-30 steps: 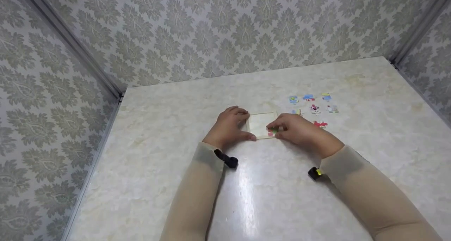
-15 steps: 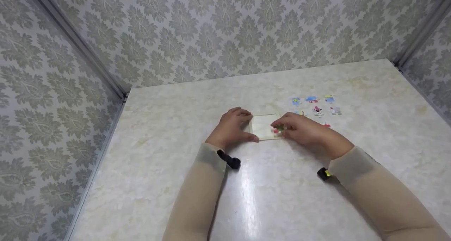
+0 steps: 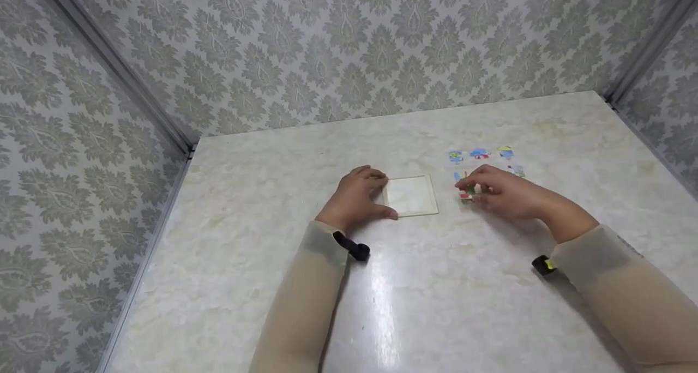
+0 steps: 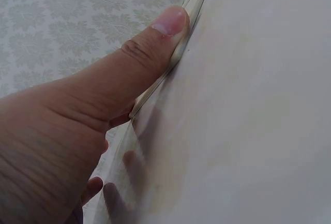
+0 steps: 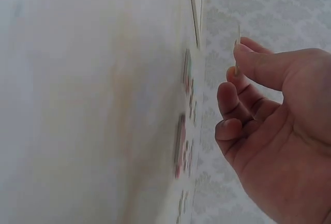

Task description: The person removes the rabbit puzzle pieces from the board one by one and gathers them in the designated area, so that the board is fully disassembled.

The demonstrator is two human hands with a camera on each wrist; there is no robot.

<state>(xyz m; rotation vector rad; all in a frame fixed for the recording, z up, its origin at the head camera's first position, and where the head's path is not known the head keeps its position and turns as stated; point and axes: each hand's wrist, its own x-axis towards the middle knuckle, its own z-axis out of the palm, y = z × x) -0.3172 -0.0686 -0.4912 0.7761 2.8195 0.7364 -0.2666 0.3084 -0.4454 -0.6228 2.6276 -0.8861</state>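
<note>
A pale, shallow square puzzle tray [image 3: 434,196] lies on the table in the head view. My left hand [image 3: 357,194] grips its left side, thumb at the near edge and fingers at the far edge. In the left wrist view the thumb [image 4: 168,27] presses along the rim. To the right of the tray, my right hand [image 3: 510,193] pinches a small jigsaw piece [image 5: 238,33] between thumb and fingertips. The right wrist view shows that piece edge-on, raised off the table. Red and green printing shows by these fingertips in the head view.
Several jigsaw pieces lie beyond the right hand, among them a blue and red one [image 3: 479,153] and one with yellow and blue [image 3: 506,152]. A red piece [image 5: 180,149] lies nearer in the right wrist view. Patterned wall panels [image 3: 354,46] stand behind the table.
My right hand has moved right with the jigsaw piece, from over the tray to the loose pieces. The tray's inside now shows fully. My left hand keeps its hold.
</note>
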